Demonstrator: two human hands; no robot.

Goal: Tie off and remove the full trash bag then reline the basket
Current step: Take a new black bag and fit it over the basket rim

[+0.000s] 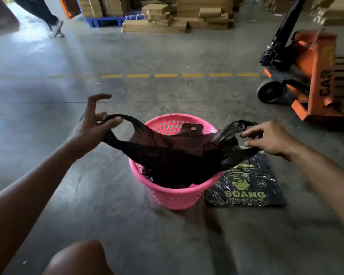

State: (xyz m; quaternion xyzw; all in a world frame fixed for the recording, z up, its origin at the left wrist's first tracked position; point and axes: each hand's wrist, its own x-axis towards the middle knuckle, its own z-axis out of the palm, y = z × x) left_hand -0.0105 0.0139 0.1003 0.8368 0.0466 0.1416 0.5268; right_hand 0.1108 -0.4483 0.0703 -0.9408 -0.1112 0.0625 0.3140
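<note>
A pink perforated basket (175,197) stands on the concrete floor in front of me. A black trash bag (175,155) sits in it, its top pulled out wide above the rim. My left hand (91,128) has the bag's left handle loop hooked around thumb and fingers, the other fingers spread. My right hand (270,137) pinches the bunched right handle of the bag. The bag's contents are hidden inside it.
A flat pack of black bags (248,187) with yellow print lies on the floor right of the basket. An orange pallet jack (306,76) stands at the right. Stacked cardboard boxes (177,14) fill the back. A person's legs (46,16) are at top left. My knee (77,259) is near the bottom.
</note>
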